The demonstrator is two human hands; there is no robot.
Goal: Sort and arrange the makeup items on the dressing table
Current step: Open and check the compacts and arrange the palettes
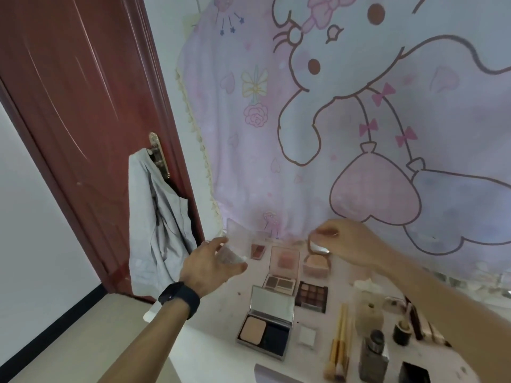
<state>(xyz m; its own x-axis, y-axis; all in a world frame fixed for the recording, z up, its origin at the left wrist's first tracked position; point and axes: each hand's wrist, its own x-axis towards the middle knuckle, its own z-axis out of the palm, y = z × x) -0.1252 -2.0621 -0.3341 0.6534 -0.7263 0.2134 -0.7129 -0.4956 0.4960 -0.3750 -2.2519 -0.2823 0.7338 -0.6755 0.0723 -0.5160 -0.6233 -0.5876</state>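
Left hand (213,262) gripped clear pot (230,256); right hand (347,244) pinched lid (318,247) of pink compact (316,265). Palettes (284,268) behind mirror compact (266,326) sat aligned; brushes (338,346), bottles (373,353) right of it looked unsorted.

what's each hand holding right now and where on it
Left hand grips a small clear plastic container round its side; right hand pinches the pale pink compact by its raised lid.

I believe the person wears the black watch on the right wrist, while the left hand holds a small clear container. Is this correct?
Not quite. The head view shows the black watch on the left wrist, not the right. The left hand does hold the small clear container.
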